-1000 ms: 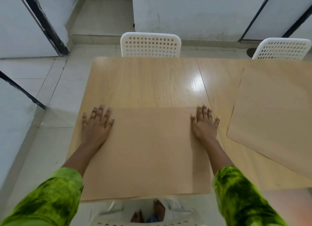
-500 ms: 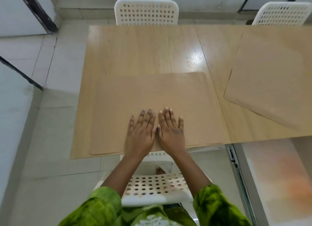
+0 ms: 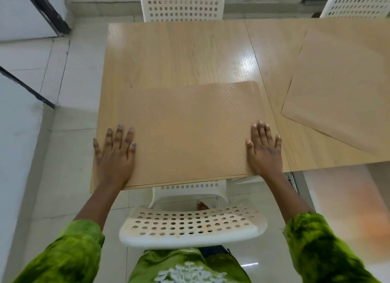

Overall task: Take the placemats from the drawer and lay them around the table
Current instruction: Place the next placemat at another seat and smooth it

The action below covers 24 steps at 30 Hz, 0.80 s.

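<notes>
no legible txt, no labels, brands, nos. or signs anywhere

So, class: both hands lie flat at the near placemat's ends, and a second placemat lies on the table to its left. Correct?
No: the head view shows the second placemat on the table to its right, not left. The left hand and right hand do lie flat at the ends of the near placemat.

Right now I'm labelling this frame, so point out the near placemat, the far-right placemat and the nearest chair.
near placemat (image 3: 185, 132): head view, its bare middle.
far-right placemat (image 3: 341, 82): head view, its middle.
nearest chair (image 3: 190, 225): head view, perforated white panel.
</notes>
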Each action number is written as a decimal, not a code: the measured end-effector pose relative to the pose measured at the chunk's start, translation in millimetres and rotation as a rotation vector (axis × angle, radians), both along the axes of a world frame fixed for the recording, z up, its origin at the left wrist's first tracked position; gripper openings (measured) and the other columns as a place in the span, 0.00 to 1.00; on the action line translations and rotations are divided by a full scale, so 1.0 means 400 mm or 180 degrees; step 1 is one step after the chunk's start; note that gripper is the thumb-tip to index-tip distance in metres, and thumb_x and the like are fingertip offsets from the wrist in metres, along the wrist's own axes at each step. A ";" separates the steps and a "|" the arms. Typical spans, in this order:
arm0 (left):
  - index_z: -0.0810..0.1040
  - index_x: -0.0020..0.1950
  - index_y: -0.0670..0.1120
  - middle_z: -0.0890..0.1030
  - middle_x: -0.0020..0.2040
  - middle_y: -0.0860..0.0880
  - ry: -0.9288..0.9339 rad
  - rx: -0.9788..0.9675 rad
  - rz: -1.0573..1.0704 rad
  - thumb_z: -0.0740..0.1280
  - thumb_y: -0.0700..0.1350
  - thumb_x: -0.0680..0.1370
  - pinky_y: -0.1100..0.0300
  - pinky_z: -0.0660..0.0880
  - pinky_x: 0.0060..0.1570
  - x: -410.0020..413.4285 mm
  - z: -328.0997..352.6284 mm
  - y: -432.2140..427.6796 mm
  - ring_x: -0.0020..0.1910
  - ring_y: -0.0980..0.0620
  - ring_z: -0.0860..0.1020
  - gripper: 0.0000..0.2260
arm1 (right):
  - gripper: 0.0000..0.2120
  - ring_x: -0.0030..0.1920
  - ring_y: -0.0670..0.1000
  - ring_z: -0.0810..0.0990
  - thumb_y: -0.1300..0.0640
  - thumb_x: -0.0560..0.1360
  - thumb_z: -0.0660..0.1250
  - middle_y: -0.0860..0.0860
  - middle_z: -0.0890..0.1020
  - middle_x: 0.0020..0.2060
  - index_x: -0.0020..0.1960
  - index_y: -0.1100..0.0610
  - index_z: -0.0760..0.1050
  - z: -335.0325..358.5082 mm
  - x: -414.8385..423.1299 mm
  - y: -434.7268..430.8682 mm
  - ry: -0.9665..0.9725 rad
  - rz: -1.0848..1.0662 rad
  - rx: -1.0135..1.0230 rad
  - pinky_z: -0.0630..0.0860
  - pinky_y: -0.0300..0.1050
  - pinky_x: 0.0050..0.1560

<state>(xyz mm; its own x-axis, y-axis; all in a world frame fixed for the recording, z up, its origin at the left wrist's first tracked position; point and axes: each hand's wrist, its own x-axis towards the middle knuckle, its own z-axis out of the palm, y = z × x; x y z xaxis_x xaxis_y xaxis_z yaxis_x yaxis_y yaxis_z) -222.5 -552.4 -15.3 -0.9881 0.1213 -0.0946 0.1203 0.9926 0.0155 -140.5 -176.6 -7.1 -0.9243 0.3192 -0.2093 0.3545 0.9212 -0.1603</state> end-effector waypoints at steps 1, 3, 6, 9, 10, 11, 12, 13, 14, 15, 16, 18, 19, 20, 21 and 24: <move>0.50 0.76 0.55 0.53 0.78 0.50 0.0004 -0.0002 -0.0014 0.39 0.58 0.78 0.55 0.21 0.64 0.002 0.002 0.000 0.77 0.46 0.49 0.27 | 0.28 0.76 0.47 0.38 0.41 0.72 0.30 0.48 0.41 0.76 0.71 0.48 0.32 0.001 0.001 -0.002 -0.0002 -0.0008 -0.0005 0.37 0.55 0.73; 0.50 0.76 0.54 0.53 0.78 0.49 0.0041 0.0007 -0.0026 0.38 0.58 0.77 0.56 0.20 0.64 0.001 0.007 0.000 0.77 0.46 0.49 0.27 | 0.27 0.76 0.47 0.38 0.42 0.73 0.32 0.48 0.40 0.76 0.70 0.48 0.31 0.004 0.001 -0.001 0.0002 -0.0020 -0.0005 0.36 0.54 0.73; 0.53 0.76 0.53 0.56 0.78 0.48 0.0086 0.0029 -0.0035 0.38 0.58 0.77 0.56 0.21 0.64 -0.005 0.015 0.004 0.77 0.45 0.51 0.28 | 0.27 0.76 0.47 0.37 0.43 0.75 0.35 0.49 0.41 0.76 0.71 0.49 0.32 0.010 -0.004 0.004 -0.0019 -0.0025 -0.0041 0.36 0.55 0.74; 0.57 0.76 0.48 0.58 0.77 0.47 0.0170 0.0100 -0.0049 0.40 0.56 0.77 0.51 0.29 0.69 -0.006 0.028 0.025 0.77 0.45 0.50 0.29 | 0.32 0.76 0.47 0.38 0.42 0.74 0.37 0.49 0.42 0.77 0.75 0.51 0.39 0.019 -0.003 0.013 0.0028 -0.0035 -0.0275 0.36 0.54 0.73; 0.59 0.75 0.46 0.59 0.77 0.47 0.0195 0.0170 -0.0054 0.40 0.56 0.77 0.49 0.33 0.71 -0.006 0.036 0.040 0.77 0.46 0.50 0.30 | 0.33 0.76 0.48 0.39 0.42 0.74 0.38 0.49 0.43 0.77 0.76 0.52 0.41 0.025 0.000 0.014 0.0100 -0.0092 -0.0444 0.36 0.54 0.73; 0.61 0.74 0.45 0.60 0.76 0.47 0.0215 0.0258 -0.0095 0.40 0.56 0.76 0.48 0.36 0.72 -0.005 0.045 0.062 0.77 0.46 0.50 0.30 | 0.32 0.76 0.48 0.40 0.42 0.74 0.39 0.50 0.45 0.77 0.76 0.52 0.44 0.032 0.004 0.013 0.0187 -0.0177 -0.0645 0.37 0.55 0.73; 0.62 0.74 0.44 0.61 0.76 0.47 0.0237 0.0339 -0.0185 0.39 0.56 0.76 0.48 0.38 0.72 -0.005 0.056 0.091 0.77 0.46 0.51 0.32 | 0.31 0.76 0.48 0.41 0.43 0.76 0.41 0.50 0.46 0.77 0.76 0.52 0.46 0.038 0.007 0.015 0.0289 -0.0269 -0.0834 0.38 0.55 0.74; 0.63 0.73 0.43 0.61 0.76 0.47 0.0271 0.0411 -0.0320 0.38 0.56 0.75 0.48 0.40 0.72 -0.009 0.069 0.124 0.77 0.47 0.52 0.33 | 0.28 0.77 0.49 0.43 0.44 0.78 0.44 0.51 0.49 0.77 0.76 0.53 0.49 0.045 0.009 0.018 0.0405 -0.0343 -0.0985 0.40 0.54 0.74; 0.64 0.73 0.43 0.62 0.76 0.47 0.0300 0.0484 -0.0469 0.38 0.56 0.75 0.48 0.41 0.73 -0.014 0.080 0.162 0.77 0.46 0.52 0.33 | 0.25 0.77 0.50 0.45 0.48 0.80 0.47 0.52 0.51 0.77 0.76 0.53 0.52 0.053 0.008 0.022 0.0529 -0.0404 -0.1098 0.42 0.54 0.74; 0.64 0.73 0.43 0.62 0.75 0.47 0.0315 0.0566 -0.0616 0.37 0.56 0.74 0.48 0.42 0.73 -0.025 0.091 0.207 0.77 0.46 0.53 0.34 | 0.23 0.77 0.51 0.48 0.51 0.81 0.50 0.53 0.55 0.76 0.75 0.54 0.55 0.062 0.008 0.031 0.0684 -0.0470 -0.1170 0.44 0.54 0.74; 0.64 0.73 0.43 0.62 0.75 0.46 0.0304 0.0650 -0.0755 0.37 0.56 0.74 0.48 0.43 0.73 -0.035 0.103 0.255 0.77 0.46 0.53 0.34 | 0.22 0.76 0.52 0.51 0.53 0.81 0.52 0.54 0.58 0.75 0.74 0.55 0.57 0.072 0.009 0.044 0.0846 -0.0550 -0.1218 0.46 0.53 0.74; 0.63 0.73 0.43 0.61 0.76 0.46 0.0232 0.0783 -0.1057 0.35 0.56 0.72 0.49 0.46 0.74 -0.055 0.125 0.367 0.77 0.47 0.53 0.36 | 0.20 0.75 0.53 0.56 0.57 0.80 0.54 0.55 0.63 0.73 0.72 0.56 0.62 0.094 0.015 0.089 0.1106 -0.0782 -0.1278 0.52 0.52 0.74; 0.63 0.73 0.43 0.61 0.76 0.46 0.0198 0.0828 -0.1221 0.35 0.56 0.72 0.49 0.46 0.74 -0.061 0.135 0.421 0.77 0.47 0.52 0.36 | 0.20 0.74 0.54 0.58 0.59 0.80 0.55 0.55 0.65 0.72 0.71 0.57 0.64 0.102 0.020 0.112 0.1161 -0.0871 -0.1260 0.54 0.51 0.74; 0.62 0.73 0.43 0.60 0.76 0.46 0.0170 0.0855 -0.1408 0.35 0.56 0.72 0.48 0.47 0.74 -0.065 0.147 0.485 0.77 0.48 0.52 0.36 | 0.20 0.73 0.55 0.60 0.61 0.79 0.56 0.56 0.67 0.71 0.71 0.58 0.65 0.111 0.026 0.147 0.1193 -0.0961 -0.1206 0.55 0.49 0.73; 0.62 0.74 0.43 0.60 0.76 0.47 0.0142 0.0845 -0.1598 0.37 0.56 0.74 0.48 0.48 0.74 -0.068 0.156 0.548 0.77 0.49 0.51 0.34 | 0.19 0.71 0.55 0.62 0.62 0.79 0.56 0.57 0.68 0.70 0.70 0.59 0.66 0.118 0.033 0.184 0.1213 -0.1051 -0.1134 0.57 0.48 0.71; 0.59 0.75 0.44 0.57 0.77 0.48 0.0113 0.0701 -0.2161 0.47 0.51 0.81 0.50 0.47 0.74 -0.076 0.169 0.736 0.77 0.50 0.49 0.23 | 0.19 0.68 0.57 0.67 0.65 0.77 0.57 0.59 0.71 0.67 0.68 0.62 0.68 0.125 0.048 0.312 0.1161 -0.1270 -0.0897 0.62 0.46 0.66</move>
